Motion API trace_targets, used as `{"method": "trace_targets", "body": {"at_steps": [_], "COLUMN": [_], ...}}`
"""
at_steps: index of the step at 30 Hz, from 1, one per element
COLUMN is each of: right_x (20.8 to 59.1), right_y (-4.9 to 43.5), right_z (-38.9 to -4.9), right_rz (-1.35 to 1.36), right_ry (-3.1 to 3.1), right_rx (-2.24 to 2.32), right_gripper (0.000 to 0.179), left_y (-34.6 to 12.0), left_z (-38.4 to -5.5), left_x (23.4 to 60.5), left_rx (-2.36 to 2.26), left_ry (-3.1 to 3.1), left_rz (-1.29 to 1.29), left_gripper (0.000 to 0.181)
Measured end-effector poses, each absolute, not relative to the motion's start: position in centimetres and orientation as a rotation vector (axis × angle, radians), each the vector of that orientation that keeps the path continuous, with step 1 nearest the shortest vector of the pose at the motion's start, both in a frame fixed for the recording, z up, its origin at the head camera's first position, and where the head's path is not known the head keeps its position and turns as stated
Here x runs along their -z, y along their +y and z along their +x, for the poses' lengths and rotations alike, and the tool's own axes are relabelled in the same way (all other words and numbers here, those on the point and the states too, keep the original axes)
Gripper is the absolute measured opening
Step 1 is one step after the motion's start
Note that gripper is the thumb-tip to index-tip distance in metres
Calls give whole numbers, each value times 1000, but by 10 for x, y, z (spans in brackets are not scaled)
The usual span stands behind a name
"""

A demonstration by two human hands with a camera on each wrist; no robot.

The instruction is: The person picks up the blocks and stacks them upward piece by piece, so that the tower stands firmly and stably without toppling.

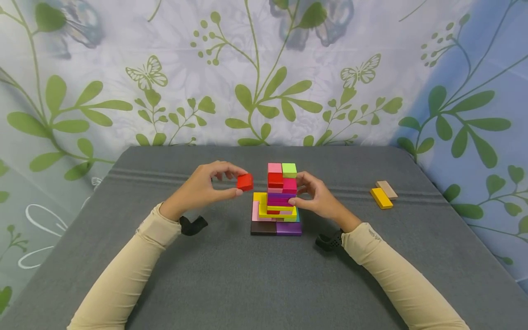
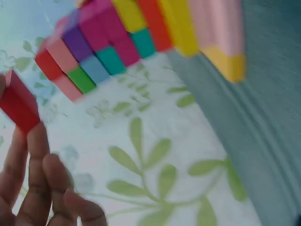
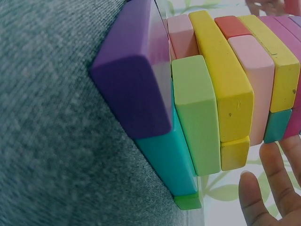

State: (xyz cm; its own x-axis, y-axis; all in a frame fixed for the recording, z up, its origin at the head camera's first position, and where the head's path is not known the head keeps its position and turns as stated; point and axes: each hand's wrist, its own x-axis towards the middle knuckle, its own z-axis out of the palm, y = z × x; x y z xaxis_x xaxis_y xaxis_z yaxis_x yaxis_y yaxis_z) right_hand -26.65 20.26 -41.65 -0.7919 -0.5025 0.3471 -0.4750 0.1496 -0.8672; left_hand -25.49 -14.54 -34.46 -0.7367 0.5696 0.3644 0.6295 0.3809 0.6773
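A tower of coloured wooden blocks (image 1: 282, 201) stands in the middle of the head view, wider at its base. Its top layer shows a pink and a light green end. Left of the upper tower, my left hand (image 1: 206, 185) pinches a red block (image 1: 245, 182) between thumb and fingers, apart from the stack. The left wrist view shows this red block (image 2: 21, 101) at the fingertips, beside the tower's top. My right hand (image 1: 317, 195) is at the tower's right side, thumb touching the front. In the right wrist view, its extended fingers (image 3: 277, 174) are beside the middle layers; some fingertips are hidden.
A yellow block (image 1: 381, 198) and a plain wooden block (image 1: 387, 189) lie together on the grey cloth-covered table (image 1: 264, 284), to the right. Behind the table hangs a curtain (image 1: 173, 68) printed with leaves and butterflies. Dark straps hang under both wrists.
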Motion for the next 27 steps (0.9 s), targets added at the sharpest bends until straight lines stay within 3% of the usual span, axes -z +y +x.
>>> {"method": "trace_targets", "body": {"at_steps": [11,27], "right_x": [418,416], "right_y": [204,202], "right_z": [-266,-267], "right_rz": [-1017,-1023], "right_ry": [2345,2334], "right_rx": [1777,1789], "right_gripper": [58,60], "left_y": [-88,-48], "left_z": [-253,-261], "left_x": [331,335], "left_rx": [1368,1241], "left_ry": [-2358,-2481], "left_rz": [-1139,-1152], "left_gripper": [37,35]}}
